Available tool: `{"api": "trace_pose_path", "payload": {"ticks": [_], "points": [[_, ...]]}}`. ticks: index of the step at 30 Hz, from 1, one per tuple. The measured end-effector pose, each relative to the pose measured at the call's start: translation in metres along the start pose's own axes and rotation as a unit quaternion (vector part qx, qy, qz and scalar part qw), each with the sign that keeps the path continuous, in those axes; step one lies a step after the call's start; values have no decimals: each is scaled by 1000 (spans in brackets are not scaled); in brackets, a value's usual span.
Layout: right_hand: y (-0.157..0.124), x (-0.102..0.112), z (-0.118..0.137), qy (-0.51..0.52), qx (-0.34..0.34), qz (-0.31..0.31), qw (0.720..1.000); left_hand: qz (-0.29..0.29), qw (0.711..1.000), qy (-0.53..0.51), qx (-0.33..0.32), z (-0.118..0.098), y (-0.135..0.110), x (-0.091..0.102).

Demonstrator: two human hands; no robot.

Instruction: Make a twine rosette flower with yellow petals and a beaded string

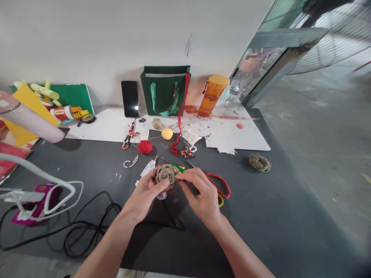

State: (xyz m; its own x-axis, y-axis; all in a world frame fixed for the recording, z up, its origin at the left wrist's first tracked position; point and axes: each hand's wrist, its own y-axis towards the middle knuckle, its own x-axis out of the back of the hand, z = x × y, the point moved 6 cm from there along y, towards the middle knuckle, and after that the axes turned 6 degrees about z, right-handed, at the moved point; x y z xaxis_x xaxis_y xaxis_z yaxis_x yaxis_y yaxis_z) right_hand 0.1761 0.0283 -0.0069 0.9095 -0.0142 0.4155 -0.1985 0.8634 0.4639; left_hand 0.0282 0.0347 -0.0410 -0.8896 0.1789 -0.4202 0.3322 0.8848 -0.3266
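Observation:
A round grey-brown rosette of coiled braided twine (166, 175) is held up over the table. My left hand (146, 193) closes around its left side, with the thumb lying across the lower front. At its right edge my right hand (201, 193) pinches with thumb and fingertips; whether a loose end is between them is too small to see. Behind my right hand lie red-handled scissors (222, 185), partly covered. Under and behind the rosette are a white paper scrap (147, 168) and a green piece (177, 166). A second twine rosette (260, 163) rests farther right.
Along the back stand a phone (130, 99), a green gift bag (165, 92) and an orange bottle (213, 94). Red yarn (145, 146), a yellow ball (167, 134) and beads (131, 162) lie ahead. Black cables (87, 227) and a purple power strip (34, 204) occupy the left.

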Motion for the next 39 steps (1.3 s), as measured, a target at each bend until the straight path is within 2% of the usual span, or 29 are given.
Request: {"api": "trace_pose_path", "payload": {"ticks": [4, 6, 8, 12, 14, 15, 19, 21, 30, 35, 39], "points": [[-2, -2, -8, 90, -90, -11, 992, -25, 999, 23, -18, -4, 0, 2], [-4, -3, -12, 99, -120, -19, 988, -34, 998, 38, -26, -5, -1, 2], [-4, -5, -10, 65, -109, -18, 992, -48, 997, 51, -32, -6, -1, 2], [-4, -6, -1, -11, -45, -10, 999, -81, 993, 71, -42, -4, 0, 5], [-4, -7, -3, 0, -50, -7, 999, -86, 992, 81, -50, -3, 1, 5], [-5, -7, -6, 23, -73, -6, 997, -86, 991, 86, -54, -3, 1, 5], [-9, -13, -27, 174, -205, -6, 963, -57, 994, 81, -52, -3, 1, 3], [-11, -15, -33, 230, -235, -22, 944, -38, 996, 65, -45, -2, 1, 1], [-12, -20, -39, 335, -283, -72, 896, -57, 996, 54, -40, -2, 2, 2], [-11, -23, -42, 370, -311, -48, 874, -57, 995, 54, -60, -5, 0, 2], [-11, -25, -41, 382, -318, -34, 867, -16, 998, 45, -49, -2, 1, 0]]}}
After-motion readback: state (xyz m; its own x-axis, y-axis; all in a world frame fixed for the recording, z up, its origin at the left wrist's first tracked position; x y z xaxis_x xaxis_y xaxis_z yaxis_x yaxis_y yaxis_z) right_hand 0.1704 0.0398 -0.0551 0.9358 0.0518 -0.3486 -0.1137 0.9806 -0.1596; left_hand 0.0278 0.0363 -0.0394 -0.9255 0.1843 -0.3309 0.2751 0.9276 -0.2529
